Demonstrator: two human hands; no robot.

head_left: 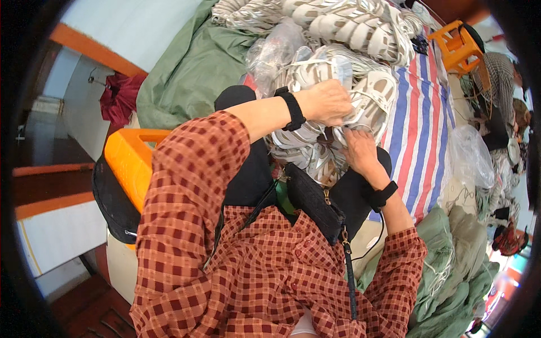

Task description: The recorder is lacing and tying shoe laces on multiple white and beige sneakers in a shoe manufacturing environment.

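A white and brown shoe upper [374, 97] with white laces lies in front of me, on top of a heap of similar uppers. My left hand [327, 103] is closed in a fist at the upper's left side; whatever its fingers hold is hidden. At the upper's near end, my right hand [362, 151] grips the edge with bent fingers, the thumb partly out of sight. More shoe uppers [310, 160] are piled just below my hands, over my lap. Both wrists wear black bands.
Long stacks of nested shoe uppers [360, 32] lie beyond my hands, beside a clear plastic bag [276, 48]. Green cloth [186, 67] spreads to the left, a striped sheet [420, 135] to the right. A black pouch [315, 200] hangs at my lap. An orange stool [457, 48] stands far right.
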